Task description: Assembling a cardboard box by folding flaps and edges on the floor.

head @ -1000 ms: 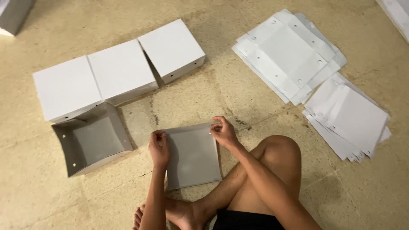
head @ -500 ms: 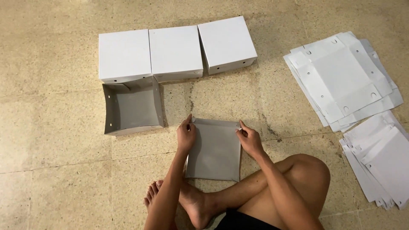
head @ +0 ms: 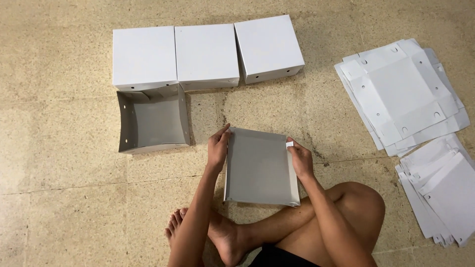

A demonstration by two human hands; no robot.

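Two hands on one part-folded grey card box (head: 260, 168), sitting on the floor (head: 59, 198) just ahead of the crossed legs, frame centre.

Left hand (head: 217, 148) at the box's 9 o'clock wall, fingers (head: 222, 136) together and pressed flat on the wall, thumb side hidden. Right hand (head: 300, 158) at the 3 o'clock wall, fingers pinched on a small white tab (head: 289, 144) at the far corner.

Around it:
- open-top box (head: 151, 121) at 10 o'clock, walls up, grey inside, holes in the left wall
- three closed white boxes (head: 205, 54) in a row at 12 o'clock, touching or nearly so
- stack of flat blanks (head: 401, 91) at 2 o'clock, second stack (head: 443, 190) at 3–4 o'clock, well apart from the hands

Judgement on doing this fold well:
- keep both side walls square to the base, pressure even left and right, so the far wall doesn't skew
- crease along the scored line, don't bend mid-panel
- seat the tab fully at the corner; it looks only partly in
- keep the base flat on the floor; near edge seems to sit down, far edge unclear
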